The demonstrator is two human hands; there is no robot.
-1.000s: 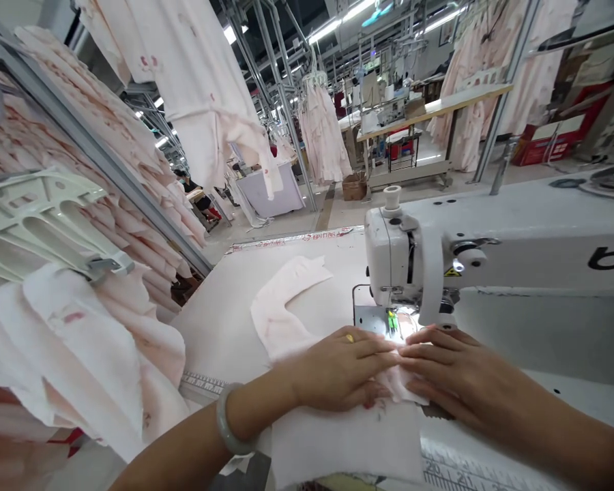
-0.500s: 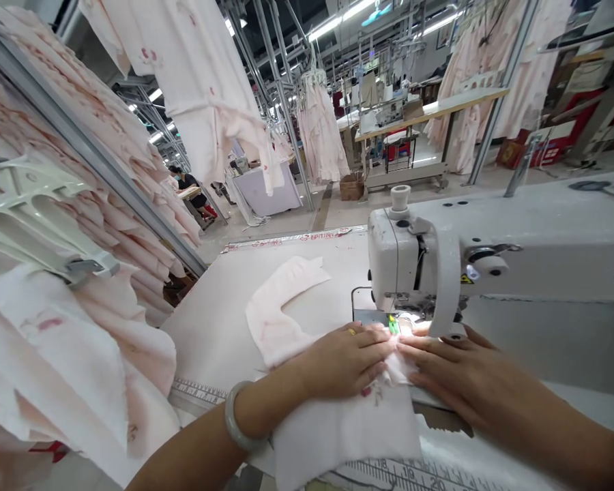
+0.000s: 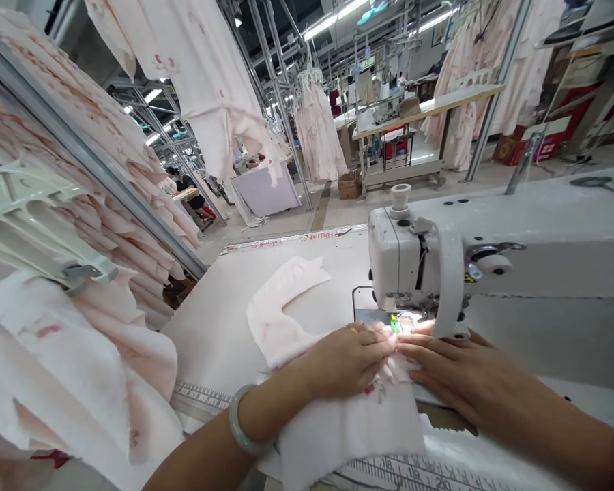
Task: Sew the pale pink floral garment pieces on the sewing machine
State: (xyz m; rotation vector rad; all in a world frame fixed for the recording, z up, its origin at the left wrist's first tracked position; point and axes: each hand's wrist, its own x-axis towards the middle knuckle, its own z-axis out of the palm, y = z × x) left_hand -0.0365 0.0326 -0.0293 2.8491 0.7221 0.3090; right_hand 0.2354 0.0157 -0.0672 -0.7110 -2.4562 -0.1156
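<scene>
A pale pink fabric piece lies on the white sewing table, curving from the far side back toward me. My left hand, with a ring and a jade bangle, lies flat on the cloth with its fingers stretched toward the needle. My right hand also lies flat, fingers pointing left and nearly touching the left fingertips. Both press the cloth down just in front of the presser foot of the white sewing machine. A folded part of the cloth hangs toward me.
A rack of pink fabric pieces crowds the left side, clipped to a white plastic holder. A ruler strip runs along the table's near edge. Garments hang overhead. Other sewing tables and a seated person are far behind.
Both hands have slid the cloth a little farther toward the needle, and my view has shifted slightly left. The hands stay flat on the fabric.
</scene>
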